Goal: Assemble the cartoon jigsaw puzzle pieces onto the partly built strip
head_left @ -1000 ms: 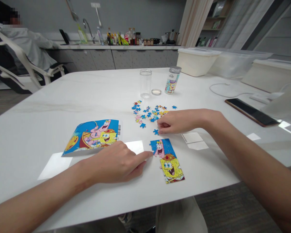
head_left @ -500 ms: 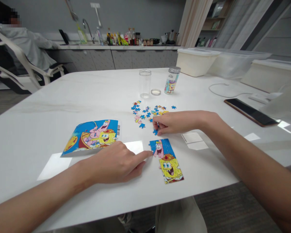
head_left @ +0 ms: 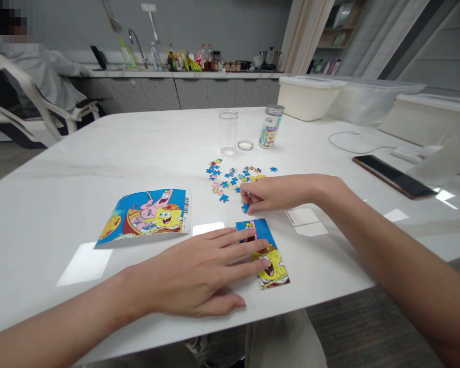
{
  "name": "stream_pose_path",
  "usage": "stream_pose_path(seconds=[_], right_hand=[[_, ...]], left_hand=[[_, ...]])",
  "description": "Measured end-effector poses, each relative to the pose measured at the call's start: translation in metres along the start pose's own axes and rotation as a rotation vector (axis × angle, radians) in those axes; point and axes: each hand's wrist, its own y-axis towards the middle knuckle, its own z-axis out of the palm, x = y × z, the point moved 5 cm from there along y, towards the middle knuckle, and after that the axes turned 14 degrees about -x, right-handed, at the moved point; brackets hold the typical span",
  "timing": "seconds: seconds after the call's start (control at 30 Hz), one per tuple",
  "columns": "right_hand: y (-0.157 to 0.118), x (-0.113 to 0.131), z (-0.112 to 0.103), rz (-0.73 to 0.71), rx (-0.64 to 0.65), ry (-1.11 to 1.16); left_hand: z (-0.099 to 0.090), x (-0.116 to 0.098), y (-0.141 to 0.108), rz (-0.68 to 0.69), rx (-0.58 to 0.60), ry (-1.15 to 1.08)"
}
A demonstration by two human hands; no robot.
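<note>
My left hand lies open, its spread fingers over a joined section of jigsaw puzzle that shows a pink starfish and a yellow sponge character. Those fingers hide part of the two faces. Above this section my right hand is closed, its curled fingertips at a blue puzzle piece low on the table. Part of that piece is covered by the fingers. Loose puzzle pieces are scattered just beyond the right hand. Left of them rests a curved picture sheet with the same characters.
Behind the pieces stand a clear jar, a round lid and a printed canister. A phone and a white cable lie at right, near storage bins. Another person sits far left.
My left hand has gone from a pointing index finger beside the joined section to spread fingers laid over it. The right hand stays at the blue piece.
</note>
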Motion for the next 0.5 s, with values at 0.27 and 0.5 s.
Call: stream_pose_path(seconds=[0.27, 0.5], right_hand=[[-0.0002, -0.0020, 0.0005, -0.041, -0.022, -0.003], [-0.0008, -0.0046, -0.0010, -0.070, -0.045, -0.045]], left_hand=[[0.0043, 0.0047, -0.0031, -0.048, 0.064, -0.007], [0.0014, 0.0058, -0.0023, -0.039, 0.028, 0.016]])
